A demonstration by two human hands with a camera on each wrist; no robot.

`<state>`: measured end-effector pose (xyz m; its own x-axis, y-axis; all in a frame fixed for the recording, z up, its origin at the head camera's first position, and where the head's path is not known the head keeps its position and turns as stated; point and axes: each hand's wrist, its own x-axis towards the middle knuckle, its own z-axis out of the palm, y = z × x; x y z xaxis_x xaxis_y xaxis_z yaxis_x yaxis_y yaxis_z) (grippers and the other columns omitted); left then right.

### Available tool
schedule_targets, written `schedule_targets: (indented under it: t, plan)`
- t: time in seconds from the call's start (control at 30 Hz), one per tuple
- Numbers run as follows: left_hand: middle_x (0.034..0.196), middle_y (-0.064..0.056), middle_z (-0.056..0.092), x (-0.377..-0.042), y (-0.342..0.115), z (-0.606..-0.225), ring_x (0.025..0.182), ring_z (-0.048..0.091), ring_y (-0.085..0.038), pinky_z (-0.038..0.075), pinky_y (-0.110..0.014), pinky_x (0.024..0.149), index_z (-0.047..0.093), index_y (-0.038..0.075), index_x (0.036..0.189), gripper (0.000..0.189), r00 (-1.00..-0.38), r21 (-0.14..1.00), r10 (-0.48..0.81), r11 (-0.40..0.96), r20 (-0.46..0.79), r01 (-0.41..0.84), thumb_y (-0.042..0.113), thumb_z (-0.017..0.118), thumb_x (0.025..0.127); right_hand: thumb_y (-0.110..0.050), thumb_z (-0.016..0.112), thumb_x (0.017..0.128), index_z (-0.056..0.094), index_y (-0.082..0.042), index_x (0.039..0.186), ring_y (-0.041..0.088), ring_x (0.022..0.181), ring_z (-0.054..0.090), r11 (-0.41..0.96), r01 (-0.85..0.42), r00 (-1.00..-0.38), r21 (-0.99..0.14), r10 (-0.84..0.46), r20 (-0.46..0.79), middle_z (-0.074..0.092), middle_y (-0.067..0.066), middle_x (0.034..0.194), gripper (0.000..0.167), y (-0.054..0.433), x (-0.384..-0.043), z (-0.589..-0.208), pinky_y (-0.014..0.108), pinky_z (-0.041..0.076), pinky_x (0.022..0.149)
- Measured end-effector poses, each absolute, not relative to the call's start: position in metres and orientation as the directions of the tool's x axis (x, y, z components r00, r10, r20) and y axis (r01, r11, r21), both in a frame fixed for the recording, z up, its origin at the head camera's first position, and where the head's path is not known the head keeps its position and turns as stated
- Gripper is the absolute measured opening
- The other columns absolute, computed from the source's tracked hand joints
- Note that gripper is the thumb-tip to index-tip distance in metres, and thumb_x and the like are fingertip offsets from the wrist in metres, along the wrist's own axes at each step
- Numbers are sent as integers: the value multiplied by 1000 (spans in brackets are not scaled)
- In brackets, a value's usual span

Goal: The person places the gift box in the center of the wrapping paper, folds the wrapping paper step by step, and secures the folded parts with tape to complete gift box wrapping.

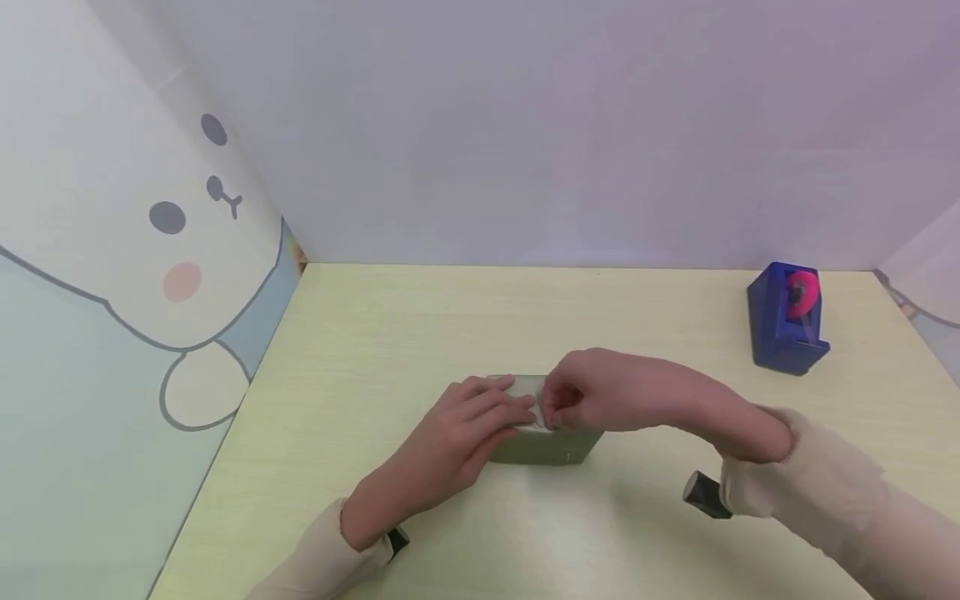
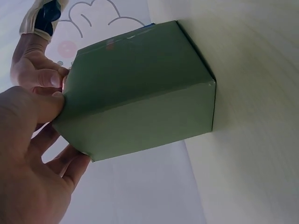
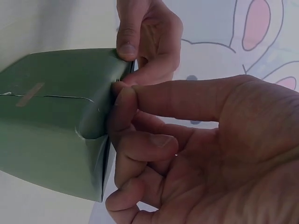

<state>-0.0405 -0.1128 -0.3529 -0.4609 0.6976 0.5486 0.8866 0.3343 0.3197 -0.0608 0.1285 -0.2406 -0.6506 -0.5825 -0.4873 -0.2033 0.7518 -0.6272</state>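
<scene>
A green cardboard box (image 1: 534,450) stands on the table, both hands at its top. Over the top lie the fairly straight fingers of my left hand (image 1: 468,427), with the thumb (image 2: 50,105) against the box's edge. My right hand (image 1: 592,390) has its index finger and thumb (image 3: 187,99) brought together at the top edge; its other fingers are curled. Between the hands shows a thin, clear-looking strip (image 1: 537,410), apparently pinched by the right fingertips, though they hide most of it. A short piece of tape (image 3: 30,94) crosses a seam on one side.
A blue tape dispenser (image 1: 780,325) with a pink-cored roll stands at the table's right rear. Behind the pale wooden table (image 1: 390,325) rises a plain light wall (image 1: 570,142). A panel with a cartoon bear (image 1: 187,275) borders the left side.
</scene>
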Motion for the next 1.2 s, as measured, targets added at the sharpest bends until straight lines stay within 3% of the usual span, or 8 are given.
schedule_targets:
  t: [0.23, 0.47, 0.67, 1.03, 1.2]
  plan:
    - [129, 4, 72, -39, -112, -351, 134, 61, -25, 51, -32, 88, 73, 17, 119, 22, -432, 258, 713, 347, 552, 902, 11, 71, 98, -14, 67, 99, 63, -15, 65, 9, 55, 29, 756, -182, -615, -628, -586, -528, 35, -8, 57, 34, 127, -63, -241, 25, 28, 54]
    - [130, 2, 72, -35, -109, -348, 134, 61, -26, 51, -31, 86, 73, 14, 118, 20, -438, 235, 721, 371, 537, 898, 9, 69, 98, -18, 67, 98, 45, -19, 52, 9, 50, 20, 787, -188, -628, -588, -556, -544, 27, -8, 51, 51, 126, -66, -247, 24, 18, 50]
    - [130, 2, 72, -31, -108, -344, 137, 58, -25, 52, -32, 88, 73, 14, 116, 18, -479, 253, 726, 408, 494, 877, 11, 70, 99, -22, 67, 98, 54, -15, 53, 8, 49, 24, 821, -214, -616, -529, -534, -579, 36, -8, 48, 48, 123, -68, -244, 25, 19, 51]
    - [135, 3, 71, -29, -108, -340, 139, 58, -23, 53, -34, 91, 68, 16, 111, 11, -539, 301, 721, 448, 436, 842, 11, 67, 101, -24, 68, 98, 64, -13, 57, 9, 49, 31, 829, -182, -591, -529, -522, -615, 47, -7, 49, 43, 132, -69, -245, 26, 22, 54]
    - [131, 2, 72, -33, -109, -344, 134, 61, -23, 54, -36, 96, 67, 16, 124, 26, -524, 317, 707, 418, 474, 851, 12, 70, 99, -24, 65, 98, 64, -13, 59, 9, 52, 34, 801, -120, -597, -587, -530, -602, 49, -6, 52, 41, 146, -67, -248, 24, 25, 54]
